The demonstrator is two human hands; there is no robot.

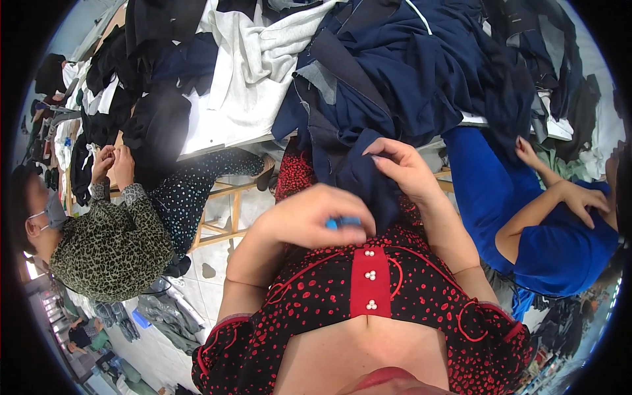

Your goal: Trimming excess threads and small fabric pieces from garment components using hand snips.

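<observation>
Dark navy cloth [359, 168] hangs from the table edge down into my lap. My right hand [403, 170] pinches a fold of it between thumb and fingers. Closer to my body, my left hand [316, 214] is curled around a small blue object [343, 223]. That hand is smeared by motion, and only a short piece of the blue object shows, so its kind cannot be made out. The left hand is over the lower part of the cloth; whether it touches the cloth is unclear.
A white table [227, 122] ahead carries a heap of navy garments [421, 72], a light grey garment [257, 56] and black cloth [158, 118]. One person in a leopard-print top [108, 243] sits at left, another in blue [559, 247] at right. Wooden stool legs [232, 214] stand below.
</observation>
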